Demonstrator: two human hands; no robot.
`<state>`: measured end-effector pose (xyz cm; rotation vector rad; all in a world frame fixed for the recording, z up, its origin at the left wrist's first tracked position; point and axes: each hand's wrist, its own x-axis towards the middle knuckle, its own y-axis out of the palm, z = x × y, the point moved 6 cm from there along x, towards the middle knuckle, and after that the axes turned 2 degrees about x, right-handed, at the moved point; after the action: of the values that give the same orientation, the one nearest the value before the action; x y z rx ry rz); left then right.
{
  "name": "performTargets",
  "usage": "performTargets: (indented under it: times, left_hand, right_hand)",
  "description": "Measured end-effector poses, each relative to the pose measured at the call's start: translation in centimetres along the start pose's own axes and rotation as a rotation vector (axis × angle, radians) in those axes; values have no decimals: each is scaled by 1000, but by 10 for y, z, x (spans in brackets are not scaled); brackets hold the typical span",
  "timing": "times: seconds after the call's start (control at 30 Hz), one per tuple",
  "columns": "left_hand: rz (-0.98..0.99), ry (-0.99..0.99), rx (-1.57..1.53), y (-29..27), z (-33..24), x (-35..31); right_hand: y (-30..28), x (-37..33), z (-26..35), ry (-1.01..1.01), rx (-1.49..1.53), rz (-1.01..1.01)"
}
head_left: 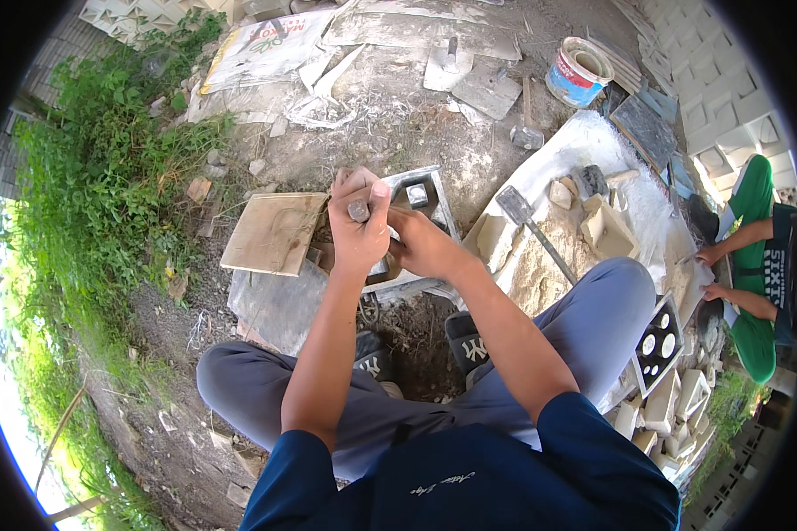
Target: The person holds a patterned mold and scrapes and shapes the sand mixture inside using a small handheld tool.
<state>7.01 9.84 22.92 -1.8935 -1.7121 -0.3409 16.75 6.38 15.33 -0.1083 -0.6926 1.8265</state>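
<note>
My left hand (356, 237) is closed in a fist around a grey blunt-ended bar (358, 211), whose end sticks up by the thumb. The rest of the bar is hidden. Beside it my right hand (429, 246) has its fingers curled together; what they hold, if anything, is hidden. Both hands are over a square metal mould (447, 205) with raised round-cornered parts inside, partly covered by the hands. A brown board (276, 233) lies tilted to the left of the left hand. Below that board is a flat grey slab (279, 305).
At the right, a square-headed mallet (515, 205) leans over a pile of sand (545, 270) on a white sheet (584, 142). Beyond are a hammer (527, 137) and a bucket (580, 73). Another person in green trousers (753, 190) sits at the far right, near a black holed mould (657, 345).
</note>
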Motion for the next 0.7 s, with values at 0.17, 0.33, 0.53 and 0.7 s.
performTargets:
  times: [0.17, 0.33, 0.53, 0.7]
  left_hand:
    - [164, -57, 219, -21, -13, 4]
    - [468, -86, 384, -64, -19, -4]
    - [245, -360, 511, -107, 67, -26]
    - [259, -465, 387, -88, 95, -35]
  right_hand:
    - [16, 0, 3, 75, 251, -83]
    - [-6, -6, -22, 220, 736, -454]
    - [-11, -3, -7, 169, 423, -520]
    - [-16, 0, 11, 211, 443, -547]
